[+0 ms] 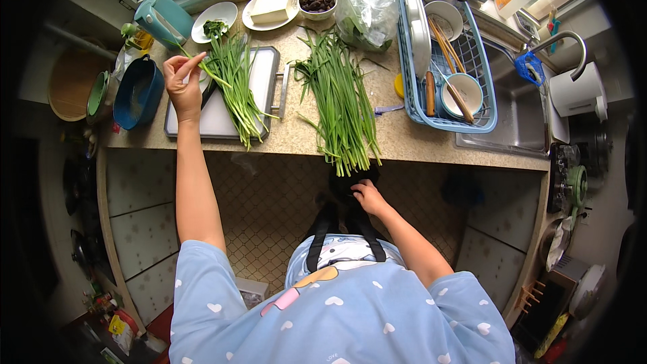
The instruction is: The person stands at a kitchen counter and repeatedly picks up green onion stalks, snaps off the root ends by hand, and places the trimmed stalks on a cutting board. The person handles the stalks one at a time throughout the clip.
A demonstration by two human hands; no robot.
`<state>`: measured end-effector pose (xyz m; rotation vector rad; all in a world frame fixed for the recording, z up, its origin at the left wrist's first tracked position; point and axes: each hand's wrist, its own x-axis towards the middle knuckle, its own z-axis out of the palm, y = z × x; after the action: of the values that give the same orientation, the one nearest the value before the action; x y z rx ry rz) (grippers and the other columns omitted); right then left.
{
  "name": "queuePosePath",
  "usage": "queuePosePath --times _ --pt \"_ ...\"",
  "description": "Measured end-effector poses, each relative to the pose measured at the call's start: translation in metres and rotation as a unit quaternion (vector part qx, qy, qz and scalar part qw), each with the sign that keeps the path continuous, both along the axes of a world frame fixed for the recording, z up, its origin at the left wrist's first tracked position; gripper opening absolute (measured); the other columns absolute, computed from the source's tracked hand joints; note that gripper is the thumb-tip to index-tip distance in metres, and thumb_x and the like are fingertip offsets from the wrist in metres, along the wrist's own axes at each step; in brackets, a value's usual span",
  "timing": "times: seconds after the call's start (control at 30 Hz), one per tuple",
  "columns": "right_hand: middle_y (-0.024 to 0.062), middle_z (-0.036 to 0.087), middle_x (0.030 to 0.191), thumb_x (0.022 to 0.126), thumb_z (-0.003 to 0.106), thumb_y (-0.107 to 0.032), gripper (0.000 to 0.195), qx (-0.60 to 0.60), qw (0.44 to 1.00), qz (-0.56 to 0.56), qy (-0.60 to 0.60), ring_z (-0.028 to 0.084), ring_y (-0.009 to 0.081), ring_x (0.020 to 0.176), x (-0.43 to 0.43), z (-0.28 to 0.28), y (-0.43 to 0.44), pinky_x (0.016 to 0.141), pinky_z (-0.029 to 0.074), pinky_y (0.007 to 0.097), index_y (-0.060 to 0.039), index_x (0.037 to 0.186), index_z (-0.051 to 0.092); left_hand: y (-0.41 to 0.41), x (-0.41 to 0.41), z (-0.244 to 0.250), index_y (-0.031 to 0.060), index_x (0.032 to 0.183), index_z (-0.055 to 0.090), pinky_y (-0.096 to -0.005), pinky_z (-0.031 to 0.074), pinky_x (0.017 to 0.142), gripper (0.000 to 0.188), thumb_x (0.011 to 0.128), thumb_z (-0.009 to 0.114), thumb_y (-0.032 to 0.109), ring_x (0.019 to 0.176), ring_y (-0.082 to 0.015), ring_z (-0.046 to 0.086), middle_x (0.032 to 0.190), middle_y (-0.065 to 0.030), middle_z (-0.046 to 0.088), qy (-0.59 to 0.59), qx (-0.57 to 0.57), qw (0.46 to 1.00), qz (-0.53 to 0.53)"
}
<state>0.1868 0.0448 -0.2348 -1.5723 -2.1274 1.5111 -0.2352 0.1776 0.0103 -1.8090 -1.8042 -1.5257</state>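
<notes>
My left hand [183, 81] is raised over the left edge of a white cutting board [258, 81], its thumb and fingers pinching a green chive stalk [217, 79]. Beneath that stalk, a bunch of garlic chives [233, 88] lies across the board, pale ends towards me. A black handle [208, 93], perhaps a knife's, shows partly behind my wrist. To the right, a larger bunch of garlic chives [341, 96] rests on the counter with its cut ends over the front edge. Below those ends, my right hand [370, 197] hovers at a black bin [349, 182], fingers apart, nothing visible in them.
Along the back stand a teal kettle [164, 19], a plate of greens [197, 30], tofu [271, 8] on a plate, a bowl of dark fungus [317, 2] and a plastic bag [366, 12]. A blue dish rack [455, 124] adjoins the sink [525, 106]. A blue tub [139, 93] sits left.
</notes>
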Motion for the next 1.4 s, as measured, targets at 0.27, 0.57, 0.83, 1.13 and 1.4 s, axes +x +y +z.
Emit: queuePosePath --times 0.27,0.57,0.83,1.13,1.4 --pt "0.0201 0.061 0.096 0.079 0.055 -0.011 0.024 -0.001 0.987 -0.135 -0.090 0.059 0.0363 0.089 0.001 0.016 0.005 0.080 0.047 0.0387 -0.0033 0.101 0.061 -0.024 -0.028 -0.129 0.0101 0.094 0.068 -0.0333 0.044 0.075 0.027 0.076 0.056 -0.005 0.087 -0.0256 0.052 0.091 -0.0072 0.054 0.080 -0.238 0.968 0.023" --pt "0.0107 0.052 0.083 0.077 0.058 -0.010 0.013 0.273 0.914 -0.297 0.037 0.054 0.0293 0.071 0.004 0.078 0.059 0.065 0.044 0.0385 -0.0032 0.089 0.056 -0.035 0.085 -0.099 0.0062 0.110 0.060 -0.0339 0.042 0.081 0.030 0.080 0.054 0.002 0.092 -0.0259 0.050 0.096 -0.0103 0.054 -0.052 -0.168 0.983 0.041" --pt "0.0152 0.055 0.086 0.075 0.058 -0.007 0.017 0.203 0.961 -0.179 -0.065 0.053 0.0335 0.086 -0.010 0.085 0.092 0.076 0.044 0.0411 -0.0018 0.091 0.057 -0.066 0.242 -0.120 0.0066 0.102 0.061 -0.0408 0.036 0.097 0.024 0.078 0.059 0.011 0.120 -0.0299 0.041 0.114 -0.0075 0.056 0.113 -0.262 0.915 -0.284" --pt "0.0083 0.061 0.081 0.080 0.059 -0.004 0.016 0.236 0.916 -0.294 0.139 0.057 0.0127 0.066 0.011 0.175 0.101 0.061 0.046 0.0249 0.0035 0.094 0.060 -0.072 0.259 -0.127 0.0050 0.104 0.061 -0.0399 0.034 0.100 0.024 0.084 0.056 0.019 0.117 -0.0324 0.043 0.113 -0.0096 0.056 0.086 -0.323 0.910 -0.247" --pt "0.0056 0.060 0.084 0.081 0.061 -0.003 0.016 0.138 0.895 -0.285 0.315 0.057 0.0096 0.070 0.007 0.218 0.053 0.064 0.046 0.0223 0.0039 0.095 0.060 -0.061 0.274 -0.039 0.0013 0.117 0.052 -0.0336 0.042 0.089 0.043 0.094 0.040 0.035 0.102 -0.0185 0.054 0.113 -0.0095 0.058 -0.652 -0.314 0.584 -0.368"
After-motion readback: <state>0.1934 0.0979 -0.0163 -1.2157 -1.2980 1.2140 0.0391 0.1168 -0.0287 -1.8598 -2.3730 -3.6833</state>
